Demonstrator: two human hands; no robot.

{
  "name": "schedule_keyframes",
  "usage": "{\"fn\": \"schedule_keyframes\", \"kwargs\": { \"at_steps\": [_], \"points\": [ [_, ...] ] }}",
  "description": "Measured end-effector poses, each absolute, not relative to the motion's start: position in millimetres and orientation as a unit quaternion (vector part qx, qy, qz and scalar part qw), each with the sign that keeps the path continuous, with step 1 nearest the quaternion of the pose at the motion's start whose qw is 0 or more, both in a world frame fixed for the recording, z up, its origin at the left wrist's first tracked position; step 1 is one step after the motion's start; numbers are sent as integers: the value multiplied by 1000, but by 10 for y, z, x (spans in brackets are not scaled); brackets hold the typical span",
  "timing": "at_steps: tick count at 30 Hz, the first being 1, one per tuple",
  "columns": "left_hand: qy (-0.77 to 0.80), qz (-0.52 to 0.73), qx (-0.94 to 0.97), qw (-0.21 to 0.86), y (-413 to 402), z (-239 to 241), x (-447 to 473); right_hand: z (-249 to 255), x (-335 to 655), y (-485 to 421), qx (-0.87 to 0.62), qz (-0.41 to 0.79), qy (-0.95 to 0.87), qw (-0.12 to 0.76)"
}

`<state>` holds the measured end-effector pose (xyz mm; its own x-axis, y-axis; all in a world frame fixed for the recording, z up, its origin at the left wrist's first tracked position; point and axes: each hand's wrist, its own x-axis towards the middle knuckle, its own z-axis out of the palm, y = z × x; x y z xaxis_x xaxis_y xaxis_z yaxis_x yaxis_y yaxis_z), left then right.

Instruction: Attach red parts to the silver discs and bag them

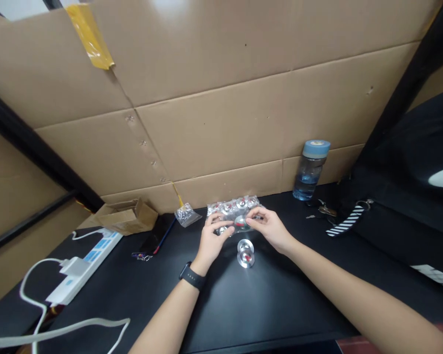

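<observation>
Both my hands meet at the back middle of a black desk (280, 305). My left hand (213, 239), with a black band on its wrist, and my right hand (269, 227) pinch a small round silver part with a red centre (241, 222) between their fingertips. Just behind them lies a clear plastic bag (232, 205) holding several more silver and red parts. In front of my hands two silver round parts (245, 253) sit together on the desk.
A blue-lidded water bottle (310, 170) stands at the back right, with keys on a striped strap (345, 220) and a black bag (417, 162) beside it. At the left lie a small cardboard box (127, 216), a little plastic bag (186, 214), a white power strip (84, 263) with cables. Cardboard panels wall the back.
</observation>
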<state>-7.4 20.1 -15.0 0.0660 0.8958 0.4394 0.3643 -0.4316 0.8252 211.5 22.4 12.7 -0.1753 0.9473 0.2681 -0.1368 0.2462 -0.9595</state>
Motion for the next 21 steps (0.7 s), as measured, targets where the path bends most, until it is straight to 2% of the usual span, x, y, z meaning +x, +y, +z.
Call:
{"fn": "schedule_keyframes", "kwargs": {
  "at_steps": [4,12,21],
  "points": [
    [463,489,683,285,224,-188,-93,110,2127,227,-361,518,-580,515],
    [418,465,707,330,245,-149,-154,70,2147,262,-392,460,-601,523],
    [445,489,681,314,282,-150,-206,93,2160,258,-396,468,-597,518]
  ]
}}
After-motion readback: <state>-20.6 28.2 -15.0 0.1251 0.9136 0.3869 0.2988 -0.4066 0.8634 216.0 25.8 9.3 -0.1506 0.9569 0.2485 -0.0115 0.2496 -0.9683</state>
